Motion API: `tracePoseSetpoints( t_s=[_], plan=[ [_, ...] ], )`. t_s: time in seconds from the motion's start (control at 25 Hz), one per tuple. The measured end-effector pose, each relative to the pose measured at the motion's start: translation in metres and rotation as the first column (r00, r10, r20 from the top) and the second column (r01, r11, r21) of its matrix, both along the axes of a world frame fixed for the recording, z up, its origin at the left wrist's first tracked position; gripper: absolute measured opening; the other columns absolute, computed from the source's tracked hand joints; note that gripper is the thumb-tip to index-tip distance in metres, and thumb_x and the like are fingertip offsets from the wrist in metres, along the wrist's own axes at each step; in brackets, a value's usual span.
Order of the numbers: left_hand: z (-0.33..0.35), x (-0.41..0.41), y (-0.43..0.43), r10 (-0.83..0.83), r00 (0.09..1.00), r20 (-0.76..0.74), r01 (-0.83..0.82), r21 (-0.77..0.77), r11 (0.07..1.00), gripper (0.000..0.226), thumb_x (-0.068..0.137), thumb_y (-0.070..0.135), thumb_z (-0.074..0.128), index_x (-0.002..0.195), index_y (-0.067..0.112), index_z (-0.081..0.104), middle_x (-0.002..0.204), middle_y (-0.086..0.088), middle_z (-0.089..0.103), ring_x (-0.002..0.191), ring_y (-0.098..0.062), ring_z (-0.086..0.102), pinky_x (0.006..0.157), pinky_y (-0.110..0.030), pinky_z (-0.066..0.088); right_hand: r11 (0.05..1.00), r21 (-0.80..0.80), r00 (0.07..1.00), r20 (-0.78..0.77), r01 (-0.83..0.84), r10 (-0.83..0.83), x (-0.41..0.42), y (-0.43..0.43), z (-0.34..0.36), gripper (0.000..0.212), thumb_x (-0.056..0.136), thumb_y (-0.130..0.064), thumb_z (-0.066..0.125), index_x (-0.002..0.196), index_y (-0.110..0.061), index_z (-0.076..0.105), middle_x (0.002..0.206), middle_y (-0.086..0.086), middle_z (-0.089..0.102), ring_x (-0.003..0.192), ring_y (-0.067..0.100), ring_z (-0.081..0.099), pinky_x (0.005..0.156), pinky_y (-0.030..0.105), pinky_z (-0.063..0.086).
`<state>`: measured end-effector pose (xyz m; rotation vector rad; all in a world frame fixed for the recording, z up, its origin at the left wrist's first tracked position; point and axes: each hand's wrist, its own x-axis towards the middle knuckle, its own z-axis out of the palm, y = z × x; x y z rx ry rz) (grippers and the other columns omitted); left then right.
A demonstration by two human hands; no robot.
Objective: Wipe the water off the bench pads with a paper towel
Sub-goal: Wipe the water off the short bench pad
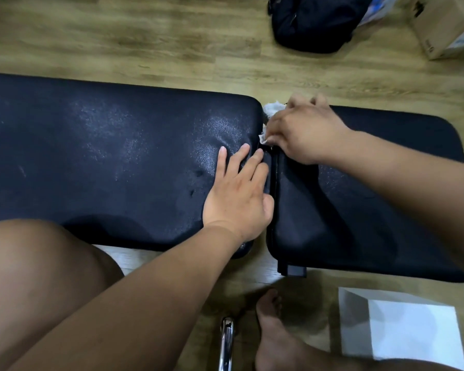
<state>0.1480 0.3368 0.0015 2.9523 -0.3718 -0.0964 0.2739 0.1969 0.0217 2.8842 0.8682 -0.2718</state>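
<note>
The wooden floor [145, 36] carries 2 dark bench pads: the long pad [105, 145] and the shorter pad [373, 210], split by a narrow gap. The left hand [236, 194] rests flat on the long pad's surface, fingers [222, 159] spread. The right hand [303, 129] grips the crumpled paper towel [272, 107] at the gap's far end, fingers curled around it.

Left hand [237, 194] and right hand [303, 132] being shown bare, forearms unsleeved, no rings or watch being worn, knee [32, 277] uncovered, foot [276, 336] unshod.
</note>
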Motion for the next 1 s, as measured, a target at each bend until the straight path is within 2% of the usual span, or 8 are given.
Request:
tracePoseSetpoints(
  t_s=[0.2,0.32,0.4,0.6,0.68,0.76,0.88,1.0],
  plan=[
    [-0.001,0.001,0.001,0.001,1.000,0.003,-0.001,-0.017,1.000,0.057,0.080,0.030,0.028,0.126,0.012,0.055,0.151,-0.001,0.041,0.145,-0.027,0.022,0.120,-0.052,0.007,0.989,0.006,0.989,0.007,0.147,-0.147,0.027,0.018,0.003,0.019,0.090,-0.037,0.055,0.102,-0.032,0.069,0.085,0.002,0.054,0.118,0.027,0.037,0.093,0.046,0.030],
    [-0.004,0.002,0.003,0.000,1.000,0.006,0.000,-0.012,1.000,0.056,0.080,0.031,0.028,0.124,0.012,0.055,0.151,-0.001,0.041,0.145,-0.026,0.022,0.120,-0.052,0.007,0.994,0.108,0.996,-0.087,0.006,0.004,0.011,0.006,0.000,0.019,0.090,-0.041,0.056,0.101,-0.034,0.069,0.096,0.000,0.066,0.112,0.024,0.042,0.085,0.038,0.034],
    [-0.004,0.000,0.002,0.000,1.000,0.003,0.000,-0.014,1.000,0.055,0.080,0.031,0.029,0.124,0.013,0.055,0.151,-0.001,0.041,0.145,-0.026,0.022,0.120,-0.052,0.007,0.998,0.062,0.995,-0.088,-0.033,0.038,0.017,0.002,0.005,0.019,0.090,-0.044,0.055,0.102,-0.036,0.068,0.101,-0.002,0.068,0.111,0.022,0.042,0.085,0.037,0.034],
    [-0.002,0.003,0.004,0.001,1.000,0.017,-0.001,-0.022,1.000,0.059,0.079,0.033,0.023,0.124,0.014,0.056,0.151,0.000,0.041,0.145,-0.025,0.022,0.121,-0.051,0.007,0.976,0.120,0.981,-0.086,0.182,-0.172,0.046,0.010,-0.001,0.018,0.091,-0.047,0.052,0.099,-0.039,0.066,0.101,0.004,0.064,0.118,0.027,0.044,0.093,0.042,0.038],
    [-0.002,0.001,0.003,-0.001,1.000,0.010,0.001,-0.030,1.000,0.059,0.079,0.032,0.023,0.124,0.014,0.055,0.152,0.001,0.040,0.145,-0.024,0.022,0.121,-0.051,0.005,0.955,0.112,0.959,-0.093,0.276,-0.266,0.056,-0.008,-0.003,0.023,0.095,-0.045,0.047,0.101,-0.032,0.065,0.099,0.007,0.062,0.115,0.032,0.049,0.093,0.043,0.041],
    [-0.004,0.000,0.002,-0.004,1.000,0.011,0.004,-0.029,1.000,0.058,0.079,0.033,0.023,0.124,0.014,0.055,0.152,0.001,0.040,0.145,-0.024,0.022,0.121,-0.051,0.005,0.895,0.137,0.900,-0.172,0.424,-0.400,0.066,-0.046,0.001,0.031,0.097,-0.045,0.048,0.099,-0.019,0.066,0.097,0.013,0.064,0.099,0.033,0.056,0.082,0.036,0.045],
    [-0.006,0.000,0.004,0.008,1.000,0.014,-0.007,-0.028,1.000,0.055,0.079,0.033,0.025,0.122,0.015,0.054,0.152,0.000,0.040,0.145,-0.025,0.022,0.120,-0.051,0.006,0.850,0.206,0.860,-0.289,0.486,-0.421,0.060,-0.099,0.008,0.038,0.096,-0.047,0.048,0.082,-0.013,0.060,0.079,0.011,0.060,0.079,0.025,0.055,0.066,0.032,0.039],
    [-0.005,0.000,0.001,0.003,1.000,0.019,-0.002,-0.028,1.000,0.055,0.078,0.033,0.027,0.122,0.014,0.055,0.151,-0.001,0.041,0.145,-0.026,0.024,0.120,-0.052,0.007,0.830,0.147,0.836,-0.222,0.538,-0.502,0.051,-0.122,0.009,0.041,0.096,-0.048,0.047,0.097,-0.011,0.065,0.092,0.017,0.066,0.088,0.030,0.061,0.079,0.037,0.047]
  ],
)
